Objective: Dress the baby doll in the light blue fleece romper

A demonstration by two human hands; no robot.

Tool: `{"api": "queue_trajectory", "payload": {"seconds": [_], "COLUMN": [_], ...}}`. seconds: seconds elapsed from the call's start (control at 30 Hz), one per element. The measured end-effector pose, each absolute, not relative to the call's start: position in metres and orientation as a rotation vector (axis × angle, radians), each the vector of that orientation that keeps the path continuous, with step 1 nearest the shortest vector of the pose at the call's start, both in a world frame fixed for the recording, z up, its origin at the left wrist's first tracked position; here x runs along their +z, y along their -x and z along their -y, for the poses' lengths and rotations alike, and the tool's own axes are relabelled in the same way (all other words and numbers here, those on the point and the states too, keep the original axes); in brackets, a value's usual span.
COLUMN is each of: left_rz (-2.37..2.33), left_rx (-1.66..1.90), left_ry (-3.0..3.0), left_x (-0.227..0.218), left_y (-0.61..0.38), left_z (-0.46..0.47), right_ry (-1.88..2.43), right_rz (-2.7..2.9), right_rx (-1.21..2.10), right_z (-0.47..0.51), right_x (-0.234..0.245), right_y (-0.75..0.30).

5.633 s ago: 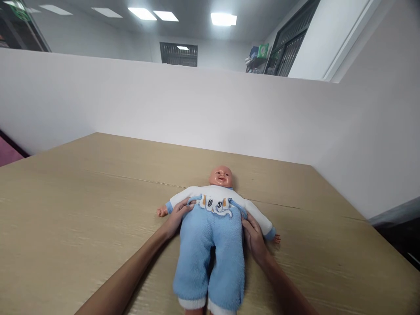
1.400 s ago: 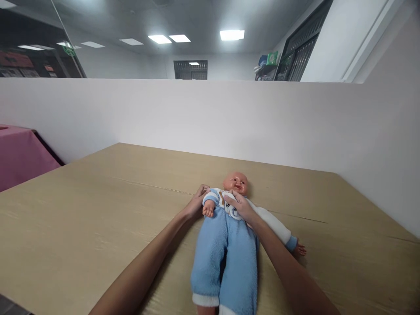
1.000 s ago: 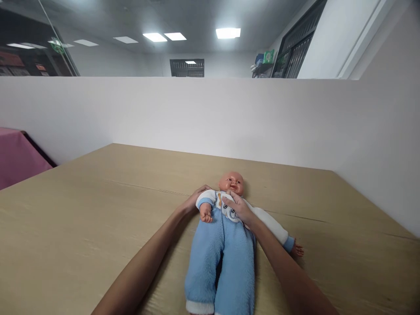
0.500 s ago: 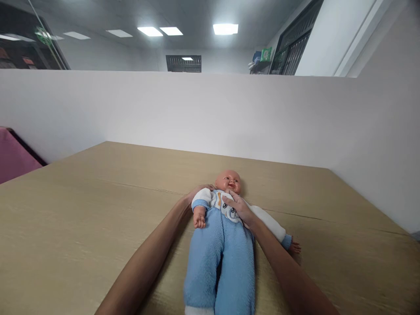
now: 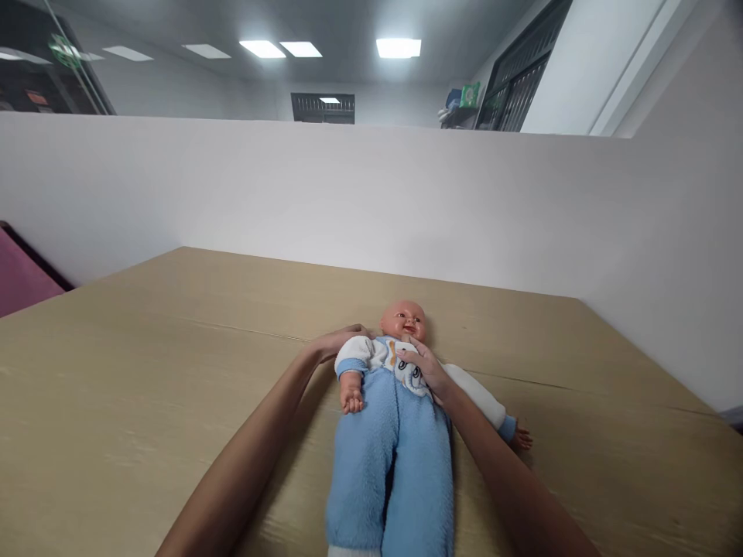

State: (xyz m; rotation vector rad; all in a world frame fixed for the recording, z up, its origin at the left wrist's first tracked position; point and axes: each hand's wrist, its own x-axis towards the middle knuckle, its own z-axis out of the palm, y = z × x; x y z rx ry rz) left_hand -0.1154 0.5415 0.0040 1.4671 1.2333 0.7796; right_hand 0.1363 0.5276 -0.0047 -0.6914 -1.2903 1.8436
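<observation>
A baby doll (image 5: 390, 433) in a white top and fluffy blue trousers lies on its back on the wooden table (image 5: 145, 371), head away from me. My left hand (image 5: 337, 342) is curled around the doll's shoulder on the left side, fingers behind the sleeve. That doll arm is bent down over the trousers, its small hand (image 5: 351, 401) showing. My right hand (image 5: 425, 370) lies on the doll's chest just under the chin, fingers pressed on the white top. The doll's other arm (image 5: 487, 410) stretches out to the right on the table.
A white partition wall (image 5: 371, 201) runs along the back and right of the table. A pink-covered surface (image 5: 23, 275) shows at the far left. The table's right edge (image 5: 720, 410) is close to the doll's outstretched hand.
The doll's left-side arm, once spread out on the table, has been folded down over its trousers. My hands moved from its waist up to shoulder and chest.
</observation>
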Motion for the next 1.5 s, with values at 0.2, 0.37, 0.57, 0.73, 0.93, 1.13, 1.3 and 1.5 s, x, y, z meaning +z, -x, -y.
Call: {"api": "queue_trajectory", "payload": {"seconds": [0.2,0.37,0.57,0.73,0.93,1.13,1.3,1.5], "left_rz": [-1.208,-1.144,-1.164,-1.229,-1.311,-1.363,-1.359,-1.429], "left_rx": [0.527,0.472,0.446,0.293,0.035,0.007,0.018,-0.021], "left_ry": [-1.337,-1.341,-1.501,-1.659,-1.791,-1.806,-1.851,-1.9], "left_x": [0.022,0.032,0.04,0.051,0.051,0.044,0.05,0.052], "left_y": [0.146,0.151,0.155,0.167,0.186,0.187,0.179,0.182], "left_z": [-0.534,-0.525,-0.523,-0.52,-0.522,-0.527,-0.524,-0.525], "right_ry": [0.777,0.808,1.009,1.145,1.188,1.17,1.267,1.416], "right_rz": [1.32,1.436,2.075,2.273,2.327,2.309,2.19,2.132], "right_rx": [1.823,1.756,0.987,0.57,0.505,0.362,0.187,0.041], "right_z": [-0.526,-0.527,-0.52,-0.513,-0.518,-0.521,-0.506,-0.465], "right_x": [-0.002,0.003,0.044,0.052,0.033,0.03,0.025,-0.021], "right_y": [-0.137,-0.132,-0.139,-0.146,-0.147,-0.148,-0.182,-0.283]}}
